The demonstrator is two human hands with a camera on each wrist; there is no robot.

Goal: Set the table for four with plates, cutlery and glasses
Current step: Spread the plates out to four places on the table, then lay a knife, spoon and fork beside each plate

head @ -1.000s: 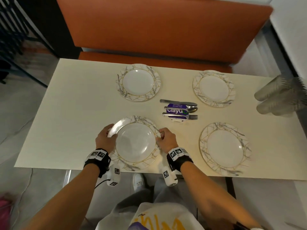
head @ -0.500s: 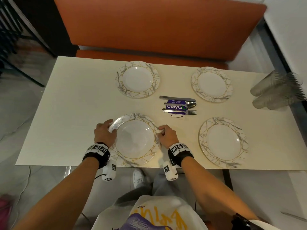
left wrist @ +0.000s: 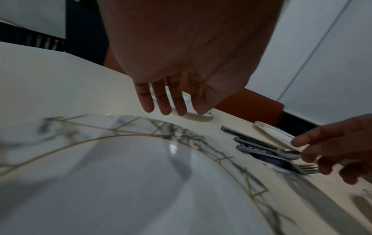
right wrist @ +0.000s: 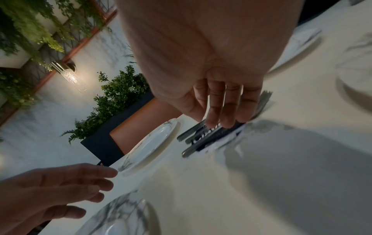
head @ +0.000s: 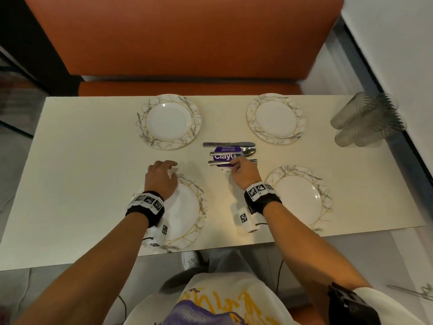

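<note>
Four marble-patterned plates lie on the cream table (head: pixel 93 160): far left (head: pixel 168 121), far right (head: pixel 276 118), near left (head: pixel 187 214) and near right (head: pixel 300 195). Between them a knife (head: pixel 228 144), a spoon (head: pixel 246 151) and a fork (head: pixel 218 163) lie on a purple card (head: pixel 225 156). My right hand (head: pixel 235 164) reaches over this cutlery with straight fingers (right wrist: pixel 213 117), its fingertips at the fork and spoon (left wrist: pixel 287 153). My left hand (head: pixel 172 168) hovers over the near left plate's far rim (left wrist: pixel 141 122), its fingers (left wrist: pixel 163 105) relaxed, holding nothing.
Several clear glasses (head: pixel 367 120) lie stacked on their sides at the table's right end. An orange bench (head: pixel 187 43) runs along the far side. A wall and dark floor strip border the right edge.
Both hands have let go of the near left plate, which now lies flat. The right hand moved forward and right to the cutlery; the left hand lifted forward past the plate's rim.
</note>
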